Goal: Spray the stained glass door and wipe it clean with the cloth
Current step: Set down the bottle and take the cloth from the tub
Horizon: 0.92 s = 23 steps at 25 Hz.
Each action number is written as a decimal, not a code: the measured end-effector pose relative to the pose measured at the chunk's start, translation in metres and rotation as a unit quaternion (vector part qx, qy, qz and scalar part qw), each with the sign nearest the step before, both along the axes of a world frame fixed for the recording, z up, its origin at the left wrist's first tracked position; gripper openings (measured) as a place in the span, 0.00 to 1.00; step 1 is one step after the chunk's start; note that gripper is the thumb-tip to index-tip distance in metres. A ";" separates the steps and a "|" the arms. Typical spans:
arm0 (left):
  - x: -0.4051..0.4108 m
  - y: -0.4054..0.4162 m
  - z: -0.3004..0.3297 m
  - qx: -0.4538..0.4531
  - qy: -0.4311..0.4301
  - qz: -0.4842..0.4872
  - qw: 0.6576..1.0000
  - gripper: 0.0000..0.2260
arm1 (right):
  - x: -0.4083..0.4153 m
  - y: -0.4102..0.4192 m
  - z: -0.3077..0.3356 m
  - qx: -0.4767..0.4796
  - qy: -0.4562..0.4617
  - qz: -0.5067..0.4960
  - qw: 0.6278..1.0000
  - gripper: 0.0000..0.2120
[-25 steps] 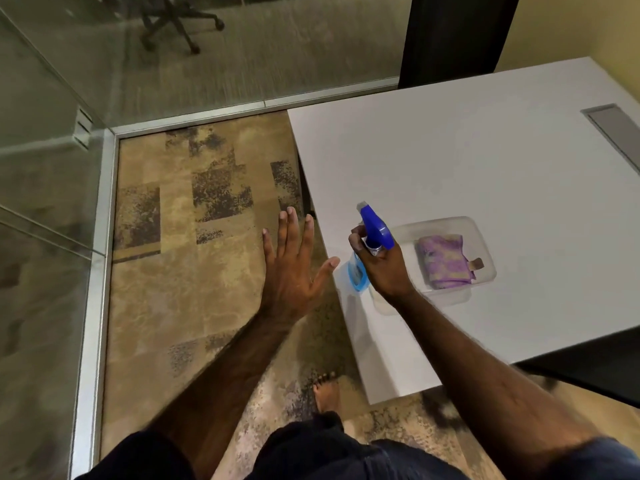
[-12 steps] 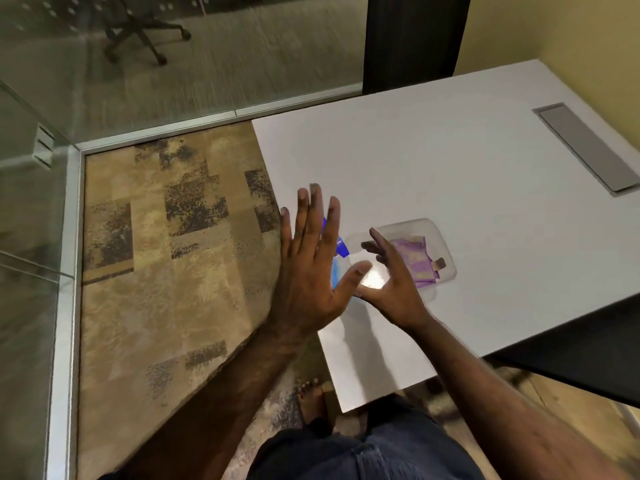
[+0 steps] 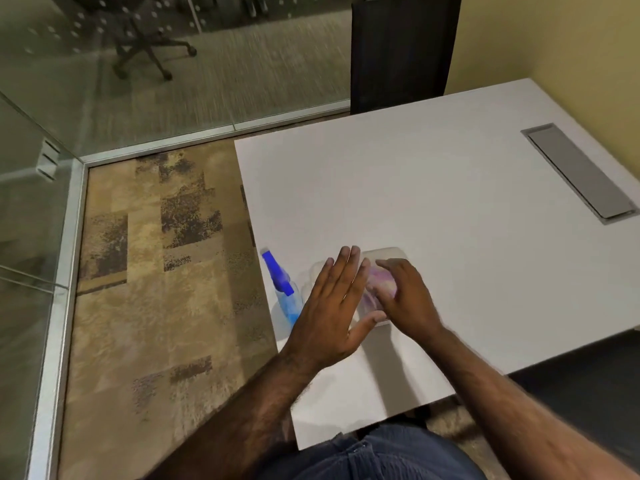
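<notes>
A spray bottle (image 3: 283,292) with a blue nozzle and blue liquid stands alone at the left edge of the white table (image 3: 450,202). To its right a clear plastic tray (image 3: 393,251) holds a purple cloth (image 3: 379,280). My right hand (image 3: 407,296) lies over the cloth, fingers curled down onto it; the cloth still rests in the tray. My left hand (image 3: 334,306) hovers flat and open between the bottle and the tray, holding nothing. The glass door (image 3: 24,220) with metal hinges stands at the far left.
A grey cable hatch (image 3: 578,171) is set into the table at the right. A dark panel (image 3: 401,50) stands behind the table. Patterned carpet (image 3: 156,271) lies between the table and the glass. An office chair (image 3: 145,39) sits beyond the glass wall.
My right hand let go of the spray bottle, which now stands on the table, and moved right onto the cloth. My left hand moved right over the table edge.
</notes>
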State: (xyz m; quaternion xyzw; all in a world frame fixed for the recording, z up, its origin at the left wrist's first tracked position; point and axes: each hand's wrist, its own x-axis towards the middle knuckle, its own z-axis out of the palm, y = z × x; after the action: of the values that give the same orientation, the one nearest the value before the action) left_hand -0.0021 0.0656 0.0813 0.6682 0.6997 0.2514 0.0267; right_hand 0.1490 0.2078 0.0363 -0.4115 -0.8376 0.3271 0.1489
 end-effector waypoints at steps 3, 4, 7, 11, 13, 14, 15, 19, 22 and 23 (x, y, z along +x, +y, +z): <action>0.000 0.016 -0.034 -0.065 -0.023 0.028 0.997 0.35 | -0.007 0.024 -0.009 0.011 -0.070 0.037 0.997 0.23; -0.001 0.021 -0.044 -0.091 -0.029 0.038 0.995 0.34 | -0.011 0.031 -0.013 0.006 -0.090 0.049 0.995 0.23; -0.002 0.034 -0.067 -0.182 -0.024 0.057 0.981 0.37 | -0.021 0.044 -0.023 -0.011 -0.147 0.078 0.986 0.24; -0.002 0.046 -0.076 -0.305 -0.038 0.070 0.949 0.45 | -0.029 0.053 -0.030 0.016 -0.215 0.118 0.969 0.16; -0.001 0.050 -0.077 -0.339 -0.050 0.080 0.936 0.40 | -0.031 0.055 -0.035 0.031 -0.236 0.118 0.964 0.15; 0.001 0.051 -0.077 -0.346 -0.058 0.087 0.932 0.36 | -0.031 0.056 -0.037 0.038 -0.241 0.119 0.962 0.15; 0.002 0.053 -0.078 -0.351 -0.071 0.094 0.929 0.34 | -0.032 0.058 -0.039 0.044 -0.245 0.123 0.961 0.14; 0.008 0.057 -0.077 -0.367 -0.148 0.128 0.909 0.32 | -0.031 0.057 -0.044 0.060 -0.252 0.157 0.953 0.10; 0.018 0.064 -0.061 -0.351 -0.293 0.193 0.868 0.30 | -0.023 0.055 -0.041 0.013 -0.207 0.150 0.967 0.05; 0.022 0.067 -0.053 -0.344 -0.338 0.228 0.845 0.29 | -0.019 0.054 -0.036 -0.014 -0.171 0.142 0.975 0.03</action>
State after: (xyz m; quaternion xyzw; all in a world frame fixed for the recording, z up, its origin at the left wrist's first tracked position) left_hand 0.0202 0.1329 0.0279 0.3110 0.8217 0.2036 0.4321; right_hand 0.1300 0.2621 0.0003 -0.3404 -0.8957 0.2817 -0.0500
